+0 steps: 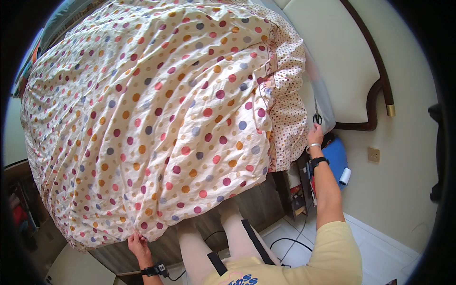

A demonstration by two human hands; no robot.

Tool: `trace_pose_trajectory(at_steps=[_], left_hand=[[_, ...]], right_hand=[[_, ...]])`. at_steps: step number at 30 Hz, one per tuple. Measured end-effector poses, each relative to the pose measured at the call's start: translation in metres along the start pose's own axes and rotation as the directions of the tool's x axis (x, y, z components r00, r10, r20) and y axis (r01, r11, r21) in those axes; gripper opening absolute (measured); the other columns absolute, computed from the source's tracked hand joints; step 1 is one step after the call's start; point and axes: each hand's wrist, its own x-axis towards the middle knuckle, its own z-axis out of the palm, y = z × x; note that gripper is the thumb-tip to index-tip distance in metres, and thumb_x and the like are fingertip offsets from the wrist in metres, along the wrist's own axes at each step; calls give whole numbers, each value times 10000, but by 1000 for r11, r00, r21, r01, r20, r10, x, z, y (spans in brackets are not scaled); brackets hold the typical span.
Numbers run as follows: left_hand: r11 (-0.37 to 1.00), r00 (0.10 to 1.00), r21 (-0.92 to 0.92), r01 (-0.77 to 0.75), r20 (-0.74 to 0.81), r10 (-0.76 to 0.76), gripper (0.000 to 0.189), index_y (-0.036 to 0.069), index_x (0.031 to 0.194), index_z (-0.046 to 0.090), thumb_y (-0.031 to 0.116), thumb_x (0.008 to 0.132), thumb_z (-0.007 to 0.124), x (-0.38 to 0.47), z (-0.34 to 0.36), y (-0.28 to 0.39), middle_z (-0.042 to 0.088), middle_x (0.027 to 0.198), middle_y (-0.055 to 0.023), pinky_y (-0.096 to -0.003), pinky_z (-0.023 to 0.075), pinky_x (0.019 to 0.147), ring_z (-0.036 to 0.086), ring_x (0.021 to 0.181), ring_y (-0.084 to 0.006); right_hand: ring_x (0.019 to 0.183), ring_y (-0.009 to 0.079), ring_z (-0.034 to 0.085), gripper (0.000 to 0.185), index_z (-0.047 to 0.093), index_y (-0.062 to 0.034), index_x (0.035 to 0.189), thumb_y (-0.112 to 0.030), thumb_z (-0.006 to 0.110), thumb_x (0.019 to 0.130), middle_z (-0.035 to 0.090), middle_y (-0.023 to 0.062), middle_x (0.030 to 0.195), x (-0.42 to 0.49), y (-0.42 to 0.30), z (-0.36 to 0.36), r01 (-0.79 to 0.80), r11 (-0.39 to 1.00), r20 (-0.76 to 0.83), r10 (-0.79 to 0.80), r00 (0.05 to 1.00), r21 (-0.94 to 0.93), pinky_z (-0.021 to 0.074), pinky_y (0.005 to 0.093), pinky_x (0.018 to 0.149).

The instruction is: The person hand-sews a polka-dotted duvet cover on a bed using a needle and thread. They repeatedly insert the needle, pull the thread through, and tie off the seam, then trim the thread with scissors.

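A polka-dot quilt point(171, 117) with many folds is spread over the bed. Its front edge is pinched between the fingers of my left hand point(139, 245), at the lower left. Out at the right, my right hand point(315, 137) holds a pair of scissors point(317, 118) by the black handles, blades pointing away from me. The scissors are over the pale mattress corner point(324, 103), between the quilt's small-dotted border point(290, 107) and the headboard.
A cream headboard point(342, 60) with dark wood trim stands at the right. Below my right forearm are a blue object point(335, 156), a white roll point(345, 176) and a small open shelf point(297, 199). A black cable point(290, 240) crosses the tiled floor. A wall socket point(373, 155) is nearby.
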Motion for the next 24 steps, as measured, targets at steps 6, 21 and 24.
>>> trace_pose_trajectory(at_steps=[6, 21, 24], left_hand=[[993, 998, 118, -6, -58, 13, 118, 97, 899, 510, 151, 982, 573, -7, -5, -6, 539, 684, 8, -229, 438, 470, 514, 549, -83], [996, 995, -78, -38, -95, 31, 60, 40, 952, 570, 97, 967, 565, -16, 14, 17, 521, 699, -1, -258, 447, 503, 494, 567, -106], [981, 990, -189, -47, -136, 21, 63, 39, 950, 570, 98, 957, 591, -16, 12, 19, 557, 726, -20, -253, 453, 520, 511, 579, -113]], right_hand=[[1126, 387, 580, 330, 575, -32, 1236, -94, 546, 913, 616, 219, 1217, 67, 19, 27, -104, 993, -6, 104, 995, -56, 452, 440, 975], [814, 101, 580, 458, 521, 30, 1291, 65, 595, 840, 619, 54, 970, -16, -23, -15, -286, 452, 357, -77, 931, 845, 514, 242, 779], [786, 91, 567, 412, 550, -24, 1255, 85, 568, 858, 612, 38, 943, -133, -111, -28, -178, 565, 470, -426, 773, 805, 513, 231, 734]])
